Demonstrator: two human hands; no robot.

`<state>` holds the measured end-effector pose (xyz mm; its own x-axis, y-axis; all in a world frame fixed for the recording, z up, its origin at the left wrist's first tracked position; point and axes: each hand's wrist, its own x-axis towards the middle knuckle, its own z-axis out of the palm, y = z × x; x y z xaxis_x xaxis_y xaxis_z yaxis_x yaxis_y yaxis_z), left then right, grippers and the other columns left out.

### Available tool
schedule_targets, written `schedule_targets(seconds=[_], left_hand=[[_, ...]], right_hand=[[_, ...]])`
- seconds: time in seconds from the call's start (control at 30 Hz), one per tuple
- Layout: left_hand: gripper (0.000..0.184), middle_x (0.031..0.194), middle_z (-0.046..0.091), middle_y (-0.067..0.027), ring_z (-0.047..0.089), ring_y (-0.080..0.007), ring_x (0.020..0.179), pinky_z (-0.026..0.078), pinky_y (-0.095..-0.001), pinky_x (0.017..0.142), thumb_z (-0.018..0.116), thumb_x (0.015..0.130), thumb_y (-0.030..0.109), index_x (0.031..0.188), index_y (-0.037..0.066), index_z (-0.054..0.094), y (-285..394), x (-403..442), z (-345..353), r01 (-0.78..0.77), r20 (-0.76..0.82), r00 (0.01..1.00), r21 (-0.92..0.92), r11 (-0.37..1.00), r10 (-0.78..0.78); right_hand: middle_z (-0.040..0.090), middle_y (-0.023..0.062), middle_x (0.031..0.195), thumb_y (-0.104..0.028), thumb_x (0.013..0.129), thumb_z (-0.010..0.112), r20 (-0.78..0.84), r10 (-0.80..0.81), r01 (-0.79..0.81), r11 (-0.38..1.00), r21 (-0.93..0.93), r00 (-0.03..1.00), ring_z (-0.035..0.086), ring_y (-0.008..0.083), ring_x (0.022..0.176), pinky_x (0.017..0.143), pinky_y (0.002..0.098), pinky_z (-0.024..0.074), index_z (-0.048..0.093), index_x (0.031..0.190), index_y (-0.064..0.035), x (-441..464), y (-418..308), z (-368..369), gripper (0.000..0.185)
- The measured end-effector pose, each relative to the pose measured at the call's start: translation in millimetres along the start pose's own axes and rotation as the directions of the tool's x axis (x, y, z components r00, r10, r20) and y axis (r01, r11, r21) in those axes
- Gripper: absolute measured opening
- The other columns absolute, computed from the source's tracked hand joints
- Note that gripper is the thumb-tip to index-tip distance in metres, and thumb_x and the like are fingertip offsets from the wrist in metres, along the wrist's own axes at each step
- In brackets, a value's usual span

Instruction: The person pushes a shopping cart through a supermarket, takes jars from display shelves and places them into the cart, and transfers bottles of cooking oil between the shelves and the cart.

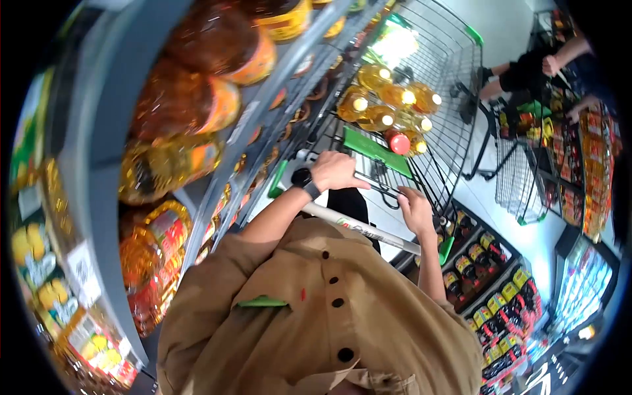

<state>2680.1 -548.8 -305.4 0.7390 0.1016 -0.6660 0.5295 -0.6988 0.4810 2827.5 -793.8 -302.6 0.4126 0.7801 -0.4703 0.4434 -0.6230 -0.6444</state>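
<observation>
A shopping cart of wire mesh with green corners stands in front of me, its white handle bar close to my body. My left hand, with a dark watch at the wrist, is closed on a thin dark bar beyond the handle. At the same bar's right end, my right hand has curled fingers and a raised thumb. Several bottles of yellow oil, one with a red cap, stand in the basket past a green flap. A shiny green-and-white package lies farther in.
Shelves of large oil bottles rise close on the left. Low shelves of dark bottles are at the lower right. Another person stands at the upper right near a second cart. A lit glass cooler is at the far right.
</observation>
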Motion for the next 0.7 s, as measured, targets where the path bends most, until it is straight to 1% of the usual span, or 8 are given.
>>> schedule_targets(seconds=[0.07,0.17,0.23,0.3,0.4,0.43,0.57,0.7], left_hand=[[0.078,0.087,0.071,-0.0205,0.069,-0.0379,0.088,0.052,-0.0476,0.076,0.060,0.076,0.077,0.086,0.000,0.071,-5.1,-3.1,5.8,0.001,-0.020,1.000,0.016,1.000,-0.001],[0.078,0.084,0.071,-0.0198,0.069,-0.0381,0.085,0.052,-0.0477,0.075,0.060,0.075,0.078,0.082,0.001,0.071,-4.6,-16.1,1.1,-0.003,-0.088,0.996,0.023,1.000,0.005],[0.077,0.082,0.070,-0.0186,0.069,-0.0370,0.082,0.052,-0.0470,0.073,0.061,0.074,0.077,0.082,0.002,0.071,-4.4,-20.6,3.5,-0.005,-0.133,0.991,0.060,0.998,0.013],[0.076,0.081,0.070,-0.0174,0.069,-0.0363,0.080,0.052,-0.0466,0.072,0.061,0.073,0.077,0.082,0.003,0.072,-8.1,-23.1,9.5,-0.023,-0.169,0.985,0.094,0.995,0.038],[0.074,0.077,0.069,-0.0160,0.069,-0.0348,0.074,0.051,-0.0460,0.067,0.063,0.072,0.077,0.078,0.003,0.071,-11.9,-29.1,15.2,-0.061,-0.226,0.970,0.130,0.990,0.089],[0.074,0.077,0.069,-0.0162,0.069,-0.0346,0.073,0.052,-0.0460,0.066,0.063,0.072,0.077,0.077,0.003,0.071,-13.7,-31.5,14.2,-0.072,-0.223,0.970,0.136,0.988,0.101],[0.072,0.075,0.068,-0.0174,0.068,-0.0356,0.071,0.053,-0.0459,0.065,0.063,0.073,0.075,0.072,0.003,0.070,-20.0,-32.3,8.9,-0.103,-0.225,0.964,0.185,0.977,0.144],[0.072,0.073,0.068,-0.0186,0.069,-0.0355,0.072,0.053,-0.0453,0.066,0.062,0.074,0.074,0.072,0.003,0.071,-21.5,-25.3,5.2,-0.171,-0.268,0.936,0.227,0.959,0.230]], right_hand=[[0.068,0.0201,0.104,-0.025,0.096,0.056,-0.106,-0.073,0.069,0.997,-0.035,0.992,0.065,0.0389,0.095,0.083,0.0435,0.0513,0.068,0.111,-0.0031,-9.2,-5.0,7.0,0.029],[0.069,0.0147,0.104,-0.019,0.097,0.050,-0.134,-0.134,0.126,0.990,-0.069,0.982,0.067,0.0357,0.092,0.079,0.0428,0.0521,0.068,0.110,-0.0050,-16.9,-15.0,14.0,0.026],[0.068,0.0131,0.109,-0.012,0.086,0.057,-0.135,-0.175,0.156,0.978,-0.142,0.975,0.066,0.0346,0.095,0.083,0.0423,0.0529,0.067,0.110,-0.0062,-21.9,-19.1,18.3,0.027],[0.068,0.0110,0.114,-0.009,0.073,0.064,-0.099,-0.113,0.090,0.974,-0.209,0.989,0.066,0.0327,0.099,0.087,0.0416,0.0533,0.065,0.114,-0.0084,-28.3,-24.4,23.6,0.041],[0.069,0.0103,0.111,-0.012,0.073,0.068,-0.104,-0.038,0.007,0.957,-0.289,0.994,0.067,0.0306,0.097,0.083,0.0420,0.0540,0.067,0.114,-0.0114,-24.9,-24.3,39.3,0.041],[0.071,0.0102,0.102,-0.011,0.073,0.068,-0.188,-0.083,0.015,0.942,-0.337,0.979,0.069,0.0307,0.090,0.078,0.0426,0.0550,0.071,0.106,-0.0125,-21.6,-24.5,46.4,0.033],[0.073,0.0111,0.086,-0.009,0.074,0.065,-0.305,-0.074,-0.069,0.900,-0.431,0.949,0.070,0.0307,0.077,0.071,0.0434,0.0559,0.076,0.092,-0.0148,-14.7,-23.3,59.3,0.022],[0.072,0.0125,0.084,-0.014,0.071,0.072,-0.286,0.012,-0.142,0.887,-0.438,0.958,0.070,0.0313,0.078,0.071,0.0426,0.0556,0.076,0.097,-0.0173,-7.4,-17.3,61.0,0.027]])
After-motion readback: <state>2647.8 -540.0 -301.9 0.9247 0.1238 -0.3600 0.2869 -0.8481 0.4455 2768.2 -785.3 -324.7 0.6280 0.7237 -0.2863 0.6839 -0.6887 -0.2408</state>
